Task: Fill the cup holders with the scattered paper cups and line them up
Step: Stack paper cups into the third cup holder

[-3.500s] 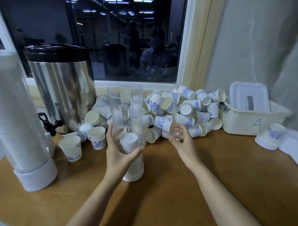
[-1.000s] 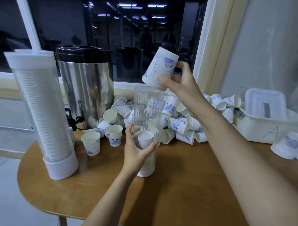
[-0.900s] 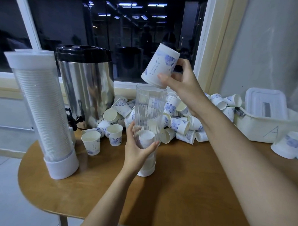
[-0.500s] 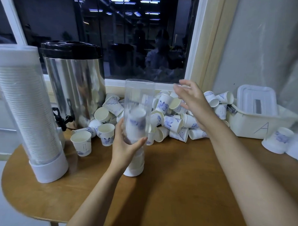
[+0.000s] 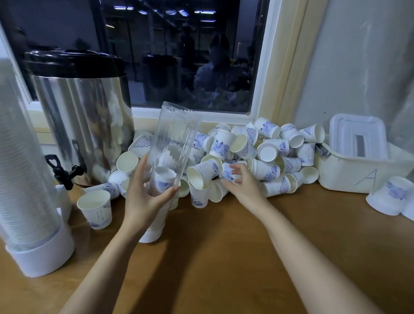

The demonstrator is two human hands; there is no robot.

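A clear plastic cup holder tube [image 5: 176,137] stands on its white base on the wooden table [image 5: 221,263], leaning slightly right. A few white paper cups with blue print [image 5: 161,178] sit stacked upside down in its lower part. My left hand [image 5: 144,197] grips the tube around the middle. My right hand [image 5: 245,186] reaches into the pile of scattered paper cups [image 5: 267,154] under the window, with thumb and fingers closing round one cup lying on its side [image 5: 226,175].
A second holder [image 5: 20,173], packed with cups, stands at the left edge. A steel urn with a black tap [image 5: 85,119] is behind it. Upright cup [image 5: 96,207] stands near the tap. A white bin marked A [image 5: 355,171] and upturned cups [image 5: 387,196] sit right.
My right hand dropped the cup it held over the tube's mouth; that cup slid down onto the stack. The hand then went down into the pile and closed on another cup.
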